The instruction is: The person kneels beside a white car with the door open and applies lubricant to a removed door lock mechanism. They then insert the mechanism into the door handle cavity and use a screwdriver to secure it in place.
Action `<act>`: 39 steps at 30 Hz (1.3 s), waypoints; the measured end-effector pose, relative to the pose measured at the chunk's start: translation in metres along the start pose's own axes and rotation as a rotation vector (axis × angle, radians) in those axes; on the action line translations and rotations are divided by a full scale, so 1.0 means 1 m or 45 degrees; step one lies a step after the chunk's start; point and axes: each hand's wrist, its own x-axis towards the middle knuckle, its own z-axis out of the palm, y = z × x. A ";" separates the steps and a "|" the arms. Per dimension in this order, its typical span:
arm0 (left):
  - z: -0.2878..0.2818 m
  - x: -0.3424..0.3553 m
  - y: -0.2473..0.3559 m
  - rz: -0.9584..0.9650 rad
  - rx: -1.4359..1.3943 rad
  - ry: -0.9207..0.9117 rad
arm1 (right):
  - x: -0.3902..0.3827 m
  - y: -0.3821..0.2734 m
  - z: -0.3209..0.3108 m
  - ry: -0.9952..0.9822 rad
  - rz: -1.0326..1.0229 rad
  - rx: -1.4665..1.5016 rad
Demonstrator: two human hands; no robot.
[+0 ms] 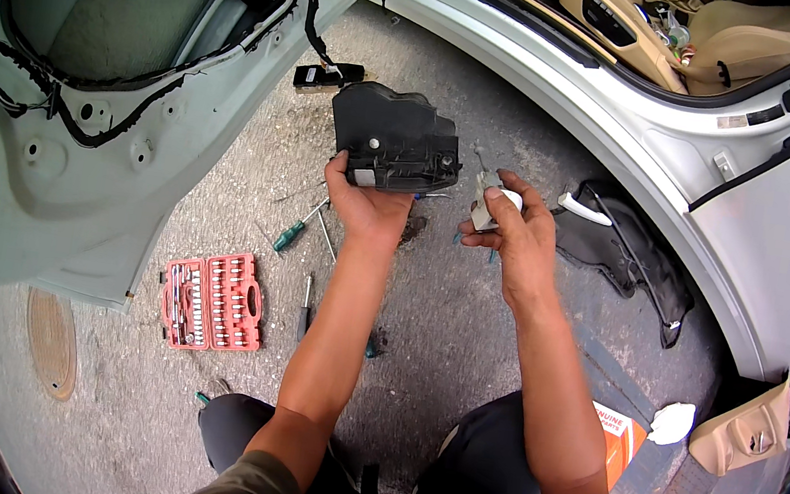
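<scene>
My left hand (366,203) grips a black plastic housing (396,131) from below, its thumb along the left edge. A black rectangular module (318,75) with a cable lies just beyond it. My right hand (516,229) holds a small silver and white part (484,204) with a thin metal piece pointing upward, a little to the right of the housing and apart from it. To the right, on the ground, a white handle (584,208) rests by a black panel (626,254) with a long metal piece.
An open door (99,195) with exposed wiring fills the left; the car body (712,221) spans the right. On the pavement lie an open red socket set (212,300), screwdrivers (291,232), an orange-and-white box (615,445), a white cloth (671,422) and a beige trim piece (731,431).
</scene>
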 end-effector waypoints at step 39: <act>-0.002 -0.002 0.007 0.371 0.104 0.033 | -0.023 0.024 0.033 -0.261 -0.005 -0.172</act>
